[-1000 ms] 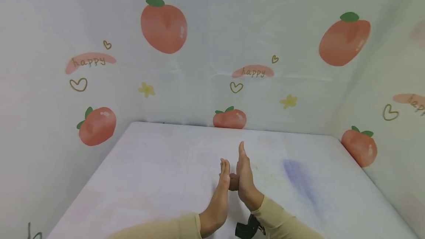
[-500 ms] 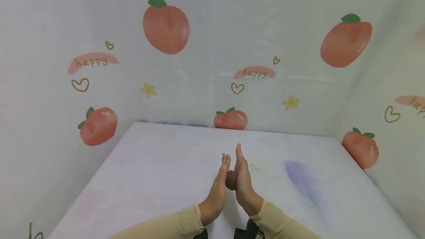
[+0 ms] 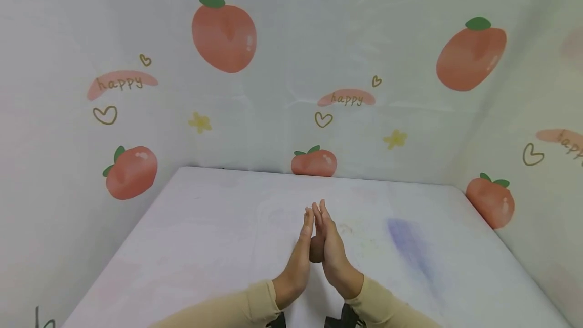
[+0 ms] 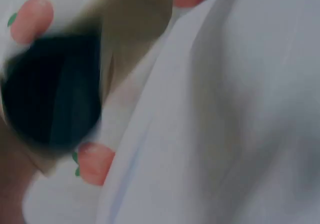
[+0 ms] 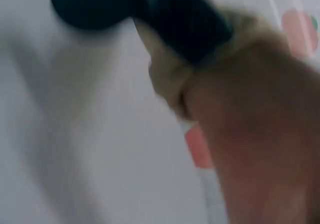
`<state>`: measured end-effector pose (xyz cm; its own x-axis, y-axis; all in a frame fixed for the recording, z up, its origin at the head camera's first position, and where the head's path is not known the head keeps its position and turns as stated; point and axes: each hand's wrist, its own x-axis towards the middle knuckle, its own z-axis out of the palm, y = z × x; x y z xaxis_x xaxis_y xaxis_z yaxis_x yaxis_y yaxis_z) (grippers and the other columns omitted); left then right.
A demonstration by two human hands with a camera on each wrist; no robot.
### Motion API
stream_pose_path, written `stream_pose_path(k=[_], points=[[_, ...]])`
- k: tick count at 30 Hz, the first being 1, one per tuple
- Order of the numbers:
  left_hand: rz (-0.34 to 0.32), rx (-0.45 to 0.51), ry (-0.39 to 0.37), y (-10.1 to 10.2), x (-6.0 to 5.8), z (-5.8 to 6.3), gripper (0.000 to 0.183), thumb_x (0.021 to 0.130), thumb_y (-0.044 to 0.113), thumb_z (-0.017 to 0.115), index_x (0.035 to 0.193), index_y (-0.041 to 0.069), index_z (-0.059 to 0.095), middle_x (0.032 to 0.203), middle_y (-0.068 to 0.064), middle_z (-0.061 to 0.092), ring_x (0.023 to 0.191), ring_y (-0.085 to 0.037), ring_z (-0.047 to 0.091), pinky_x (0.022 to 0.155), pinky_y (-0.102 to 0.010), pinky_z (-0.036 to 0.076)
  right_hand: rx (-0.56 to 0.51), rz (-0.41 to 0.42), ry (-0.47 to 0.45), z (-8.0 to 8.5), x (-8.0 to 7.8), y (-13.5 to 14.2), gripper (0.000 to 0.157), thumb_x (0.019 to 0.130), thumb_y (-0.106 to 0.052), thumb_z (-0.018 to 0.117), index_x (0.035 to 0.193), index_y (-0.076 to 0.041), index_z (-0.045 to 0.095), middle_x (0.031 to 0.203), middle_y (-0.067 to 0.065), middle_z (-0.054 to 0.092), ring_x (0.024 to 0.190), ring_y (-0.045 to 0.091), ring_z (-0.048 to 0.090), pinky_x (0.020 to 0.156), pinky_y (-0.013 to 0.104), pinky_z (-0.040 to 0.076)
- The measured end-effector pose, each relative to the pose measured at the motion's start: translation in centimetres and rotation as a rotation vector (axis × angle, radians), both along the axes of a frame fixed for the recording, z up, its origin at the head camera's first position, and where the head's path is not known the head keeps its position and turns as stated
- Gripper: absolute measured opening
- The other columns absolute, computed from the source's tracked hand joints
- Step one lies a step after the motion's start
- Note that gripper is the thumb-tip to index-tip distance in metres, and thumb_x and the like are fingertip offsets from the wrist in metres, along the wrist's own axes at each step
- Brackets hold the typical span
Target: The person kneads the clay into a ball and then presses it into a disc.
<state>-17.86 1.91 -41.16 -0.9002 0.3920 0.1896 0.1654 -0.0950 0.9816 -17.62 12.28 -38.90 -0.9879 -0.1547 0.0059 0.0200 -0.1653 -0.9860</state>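
In the head view, a small brown ball (image 3: 316,250), which looks like clay or dough, sits between two upright palms. My left hand (image 3: 296,267) presses flat against its left side, fingers straight and pointing up and away. On the other side, my right hand (image 3: 338,259) lies against it with straight fingers. The fingertips of both hands come close together above the ball. The palms hide part of the ball. Both wrist views are blurred and the ball cannot be made out there; the right wrist one has a bare hand (image 5: 255,134) with a beige cuff.
A white table (image 3: 205,237) with a blue-purple smear (image 3: 412,249) lies under the hands. Behind and beside it hangs a white curtain (image 3: 273,65) printed with red fruit. Dark devices (image 3: 339,320) are strapped near the wrists.
The palms have rubbed against each other: the left hand has shifted forward and the right back a little, so their fingertips are now nearly level. The ball has rolled between them.
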Motion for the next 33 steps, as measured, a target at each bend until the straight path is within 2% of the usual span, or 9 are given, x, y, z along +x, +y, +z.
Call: stream_pose_path(k=[4,10,14,17,21,23,25,27,33], points=[[-0.003,0.005,0.036,0.1,0.3,0.4,0.062,0.104,0.043,0.001,0.154,0.008,-0.007,0.162,-0.001,-0.014,0.148,-0.023,-0.018,0.116,-0.058,-0.009,0.039,-0.020,-0.058,-1.2,-0.3,0.2,0.065,0.105,-0.049,0.018,0.157,-0.016,-0.001,0.163,0.008,0.004,0.150,0.024,-0.008,0.118,0.054,-0.008],[0.075,0.008,0.019,0.1,-0.4,0.4,0.060,0.105,0.041,0.002,0.155,0.008,-0.006,0.162,-0.003,-0.013,0.148,-0.023,-0.017,0.117,-0.055,-0.009,0.078,0.022,0.001,-1.4,0.6,-0.4,0.065,0.105,-0.049,0.016,0.156,-0.011,0.000,0.163,0.009,0.003,0.149,0.027,-0.005,0.119,0.055,-0.003],[0.006,-0.022,0.087,0.2,0.9,0.3,0.058,0.105,0.037,0.002,0.154,0.006,-0.008,0.161,-0.004,-0.017,0.146,-0.026,-0.020,0.114,-0.060,-0.013,0.064,-0.065,0.024,-1.2,-0.7,0.1,0.065,0.104,-0.051,0.016,0.156,-0.016,0.000,0.163,0.007,-0.002,0.150,0.025,-0.008,0.120,0.052,-0.004],[-0.010,-0.045,0.138,0.2,1.4,0.5,0.058,0.105,0.036,0.001,0.154,0.007,-0.008,0.161,-0.004,-0.018,0.146,-0.025,-0.020,0.114,-0.061,-0.013,0.064,-0.098,-0.019,-1.4,-1.4,0.4,0.066,0.104,-0.052,0.016,0.156,-0.018,-0.003,0.163,0.004,-0.006,0.149,0.023,-0.012,0.119,0.053,-0.006],[0.054,-0.070,0.117,0.2,1.0,0.8,0.058,0.105,0.037,0.000,0.154,0.006,-0.004,0.162,-0.004,-0.013,0.148,-0.024,-0.016,0.116,-0.058,-0.009,0.091,-0.047,-0.076,-1.8,-1.3,0.1,0.070,0.102,-0.057,0.016,0.156,-0.017,-0.003,0.163,0.008,0.005,0.150,0.023,-0.003,0.118,0.056,-0.005],[0.039,-0.070,0.096,0.2,1.1,0.8,0.058,0.105,0.037,0.000,0.154,0.006,-0.004,0.161,-0.004,-0.014,0.147,-0.024,-0.017,0.116,-0.058,-0.010,0.100,-0.052,-0.066,-1.9,-1.3,0.1,0.071,0.102,-0.058,0.016,0.156,-0.017,-0.002,0.162,0.009,0.006,0.150,0.024,-0.002,0.118,0.056,-0.005],[0.003,-0.088,0.109,0.2,1.4,0.8,0.059,0.105,0.036,0.000,0.154,0.004,-0.005,0.161,-0.006,-0.015,0.147,-0.025,-0.017,0.115,-0.059,-0.011,0.098,-0.070,-0.057,-1.9,-1.3,0.2,0.071,0.102,-0.058,0.016,0.156,-0.018,-0.004,0.163,0.009,0.004,0.150,0.025,-0.004,0.118,0.056,-0.005],[-0.010,-0.089,0.120,0.2,1.6,0.8,0.059,0.105,0.036,0.000,0.153,0.003,-0.005,0.161,-0.006,-0.016,0.147,-0.024,-0.017,0.116,-0.058,-0.011,0.100,-0.091,-0.038,-2.0,-1.4,0.3,0.068,0.102,-0.056,0.016,0.156,-0.020,-0.004,0.163,0.003,-0.009,0.149,0.024,-0.014,0.117,0.056,-0.009],[0.029,-0.107,0.114,0.1,1.6,0.8,0.058,0.106,0.036,0.001,0.154,0.005,-0.001,0.162,-0.006,-0.011,0.148,-0.024,-0.013,0.117,-0.056,-0.008,0.116,-0.044,-0.028,-2.2,-0.9,0.1,0.064,0.104,-0.051,0.015,0.156,-0.021,-0.004,0.163,0.000,-0.011,0.149,0.025,-0.009,0.115,0.058,-0.011]])
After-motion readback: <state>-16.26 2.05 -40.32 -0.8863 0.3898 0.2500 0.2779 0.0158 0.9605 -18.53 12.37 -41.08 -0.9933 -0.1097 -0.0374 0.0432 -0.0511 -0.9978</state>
